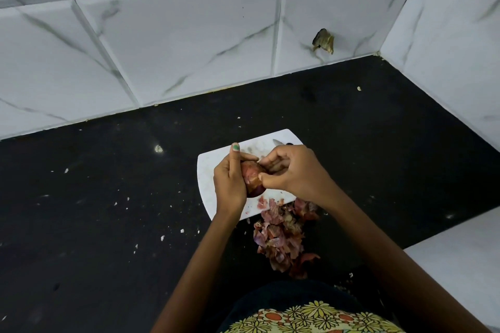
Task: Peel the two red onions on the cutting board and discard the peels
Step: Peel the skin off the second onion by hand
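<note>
White marble-veined tile walls (189, 43) meet in a corner at right; a black counter (94, 197), flecked with crumbs, runs below.

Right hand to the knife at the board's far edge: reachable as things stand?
Probably not without letting go first. The right hand is busy pinching skin off the red onion that the left hand holds. The knife lies just beyond it on the cutting board, nothing between.

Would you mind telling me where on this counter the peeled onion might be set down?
Counter right of the board is bare up to the wall; the left has only small flecks. The board's far-left corner is free. Crowded: the peels at the near edge, and mid-board under both hands.
</note>
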{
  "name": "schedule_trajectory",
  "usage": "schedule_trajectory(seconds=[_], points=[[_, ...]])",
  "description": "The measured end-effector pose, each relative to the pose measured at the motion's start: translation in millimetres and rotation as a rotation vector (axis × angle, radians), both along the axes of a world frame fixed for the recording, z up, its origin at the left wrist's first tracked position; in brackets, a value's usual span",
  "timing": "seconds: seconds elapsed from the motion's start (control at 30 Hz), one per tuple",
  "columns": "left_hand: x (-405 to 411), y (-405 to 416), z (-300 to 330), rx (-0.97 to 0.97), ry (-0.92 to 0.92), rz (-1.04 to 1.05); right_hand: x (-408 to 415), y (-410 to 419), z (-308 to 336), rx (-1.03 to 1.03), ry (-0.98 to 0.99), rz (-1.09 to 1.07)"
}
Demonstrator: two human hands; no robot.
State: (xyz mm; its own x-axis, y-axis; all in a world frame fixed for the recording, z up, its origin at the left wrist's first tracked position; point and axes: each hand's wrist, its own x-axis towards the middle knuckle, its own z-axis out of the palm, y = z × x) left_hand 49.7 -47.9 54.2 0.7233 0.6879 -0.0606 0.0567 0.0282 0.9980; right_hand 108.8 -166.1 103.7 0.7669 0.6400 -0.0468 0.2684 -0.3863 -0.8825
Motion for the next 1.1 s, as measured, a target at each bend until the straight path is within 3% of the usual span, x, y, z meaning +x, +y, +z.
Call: schedule_trajectory(seconds=[0.23, 0.43, 0.63, 0.87, 1.0, 1.1], points=[[-3.5, 1.1, 2.9, -0.054, 0.009, 0.008, 3.8, 2.3, -8.9, 0.055, -0.049, -0.138], [-1.0, 2.5, 2.4, -0.06, -0.016, 0.092, -4.6, 1.2, -8.1, 0.127, 0.055, -0.024], [-0.3, 0.4, 3.0, -0.083, -0.004, 0.148, -12.5, 7.4, -22.7, 0.248, -0.091, -0.086], [-0.8, -1.0, 3.6, -0.064, 0.012, 0.147, -13.0, 12.7, -29.0, 0.189, -0.203, -0.127], [-0.2, -2.7, 8.2, -0.115, -0.009, 0.135, -4.5, 13.5, -36.7, 0.179, 0.041, -0.296], [0.8, -2.6, 9.5, -0.239, 0.006, 0.117, -1.7, 9.4, -49.6, 0.014, 0.155, -0.284]])
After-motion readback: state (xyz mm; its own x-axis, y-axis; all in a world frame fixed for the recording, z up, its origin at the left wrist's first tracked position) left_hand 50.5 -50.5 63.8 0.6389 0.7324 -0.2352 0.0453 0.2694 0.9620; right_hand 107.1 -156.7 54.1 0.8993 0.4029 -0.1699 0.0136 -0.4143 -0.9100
